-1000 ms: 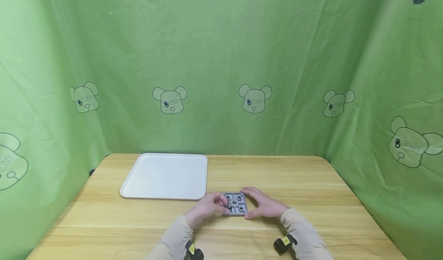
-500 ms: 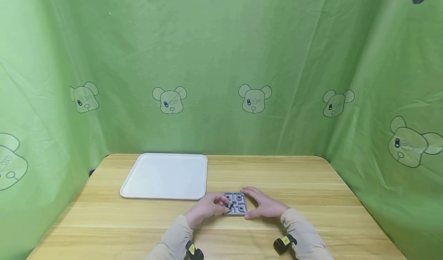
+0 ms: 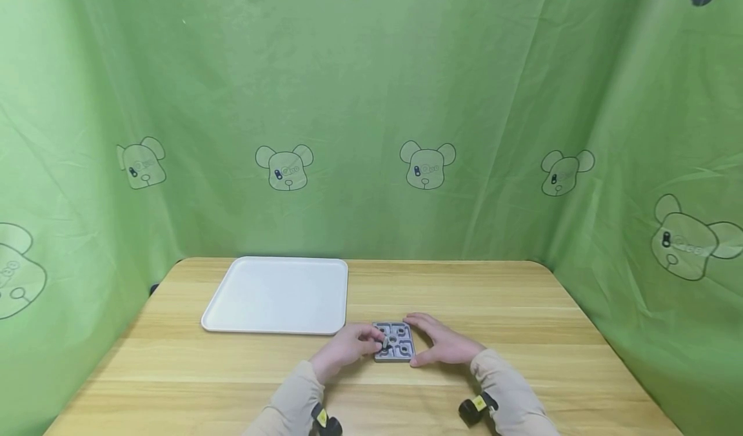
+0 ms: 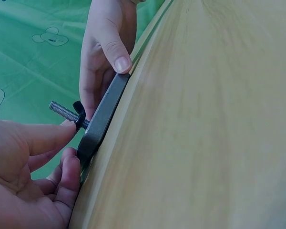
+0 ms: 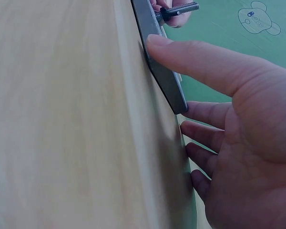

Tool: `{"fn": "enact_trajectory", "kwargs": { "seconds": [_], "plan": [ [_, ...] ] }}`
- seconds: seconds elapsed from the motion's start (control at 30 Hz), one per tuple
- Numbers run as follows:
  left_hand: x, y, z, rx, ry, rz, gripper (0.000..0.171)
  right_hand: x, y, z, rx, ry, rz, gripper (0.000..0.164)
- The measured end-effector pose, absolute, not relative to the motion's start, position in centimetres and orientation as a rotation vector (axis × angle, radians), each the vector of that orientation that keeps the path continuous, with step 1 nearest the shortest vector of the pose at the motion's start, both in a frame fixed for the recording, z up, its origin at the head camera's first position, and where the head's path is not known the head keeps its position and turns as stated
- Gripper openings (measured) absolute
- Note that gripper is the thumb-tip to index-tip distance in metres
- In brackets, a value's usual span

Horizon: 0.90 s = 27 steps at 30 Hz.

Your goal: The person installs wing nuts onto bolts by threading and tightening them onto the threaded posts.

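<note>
A square grey metal plate (image 3: 404,350) with round recesses lies flat on the wooden table. From its left part a threaded bolt (image 4: 62,110) sticks up, with a black wing nut (image 4: 79,114) low on its thread. My left hand (image 3: 346,347) is at the plate's left side; its thumb and index finger pinch the wing nut, partly hiding it in the head view. My right hand (image 3: 447,346) holds the plate's right side, thumb at the near edge and fingers toward the far corner. In the right wrist view, its other fingers (image 5: 202,136) extend past the plate onto the table.
A white rectangular tray (image 3: 278,294) lies at the back left of the table (image 3: 493,300). A green curtain (image 3: 360,223) with bear-head prints surrounds the table at the back and sides. Black wrist cameras sit on both sleeves.
My left thumb and fingertips have shifted slightly about the wing nut, and its wings show at a different angle. The plate and my right hand have stayed in place.
</note>
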<state>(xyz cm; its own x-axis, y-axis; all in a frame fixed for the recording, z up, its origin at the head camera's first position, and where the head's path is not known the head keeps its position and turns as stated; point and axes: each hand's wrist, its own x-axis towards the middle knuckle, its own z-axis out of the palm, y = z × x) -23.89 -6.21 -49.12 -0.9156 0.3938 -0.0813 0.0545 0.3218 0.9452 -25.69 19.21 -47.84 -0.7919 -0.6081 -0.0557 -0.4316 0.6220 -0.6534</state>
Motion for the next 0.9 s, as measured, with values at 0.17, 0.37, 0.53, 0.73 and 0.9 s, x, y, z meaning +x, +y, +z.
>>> {"fn": "enact_trajectory", "kwargs": {
  "seconds": [0.17, 0.37, 0.53, 0.73, 0.9],
  "plan": [
    [-23.92, -6.22, -49.20, 0.386, 2.316, 1.611, 0.015, -25.68, 19.17, -47.84, -0.828, 2.568, -0.943, 0.094],
    [-23.98, -6.23, -49.22, 0.375, 2.332, 1.611, 0.015, -25.74, 19.18, -48.01, -0.817, 2.561, -0.952, 0.094],
    [-24.02, -6.25, -49.30, 0.342, 2.281, 1.669, 0.018, -25.80, 19.22, -48.06, -0.822, 2.560, -0.953, 0.094],
    [-24.12, -6.37, -49.32, 0.331, 2.261, 1.690, 0.020, -25.86, 19.25, -48.19, -0.824, 2.558, -0.955, 0.095],
    [-24.15, -6.40, -49.30, 0.342, 2.286, 1.663, 0.023, -25.96, 19.30, -48.31, -0.833, 2.562, -0.952, 0.095]
  ]
}}
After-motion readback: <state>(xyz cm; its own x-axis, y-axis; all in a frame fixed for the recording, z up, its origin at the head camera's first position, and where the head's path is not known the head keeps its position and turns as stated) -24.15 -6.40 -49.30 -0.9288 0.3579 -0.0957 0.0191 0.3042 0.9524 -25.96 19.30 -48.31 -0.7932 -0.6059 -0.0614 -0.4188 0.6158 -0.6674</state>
